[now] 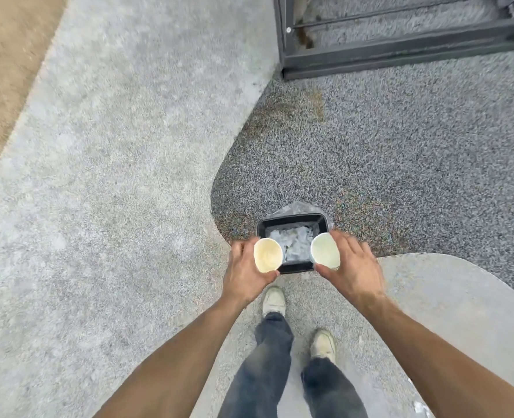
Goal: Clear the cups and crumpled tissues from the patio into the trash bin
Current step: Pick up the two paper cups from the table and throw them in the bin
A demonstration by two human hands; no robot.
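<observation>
Bin (pixel 292 220) contents blurry, partly behind cups (pixel 267 255); frame (pixel 400 52) cut off top.

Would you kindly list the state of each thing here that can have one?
Left cup: held by the left hand, empty, over the bin.
Right cup: held by the right hand, empty, over the bin.
Trash bin: open, lined with a bag, white crumpled stuff inside.

Black trash bin (pixel 292 219), clear liner. Cream cup (pixel 267 255); pale greenish-white cup (pixel 325 250). Speckled grey paving (pixel 400 152). Blue jeans (pixel 271 372), off-white shoes (pixel 274 301).
</observation>
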